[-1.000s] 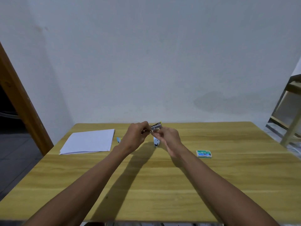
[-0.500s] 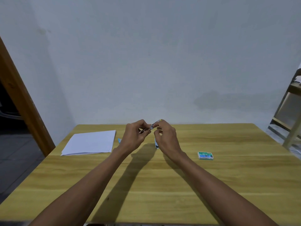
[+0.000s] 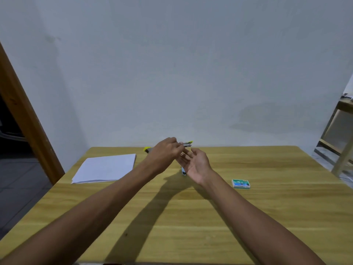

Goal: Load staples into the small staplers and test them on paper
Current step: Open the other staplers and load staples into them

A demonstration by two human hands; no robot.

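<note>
Head view: hands [image 3: 181,157] mid-table, table [image 3: 267,217] edges well apart.

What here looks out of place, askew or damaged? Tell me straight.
Nothing stands out. The paper stack lies flat, the staple box sits closed, and the left hand holds the yellow stapler above the table. No loose staples visible.

Light soft, fairly dim, cool grey cast on wall [image 3: 172,64]. Arms throw dark shadows toward viewer on bench [image 3: 267,217], so source is ahead/above. No glare. Wide-angle bends door frame [image 3: 24,111] at left edge; hands slightly blurred.
</note>
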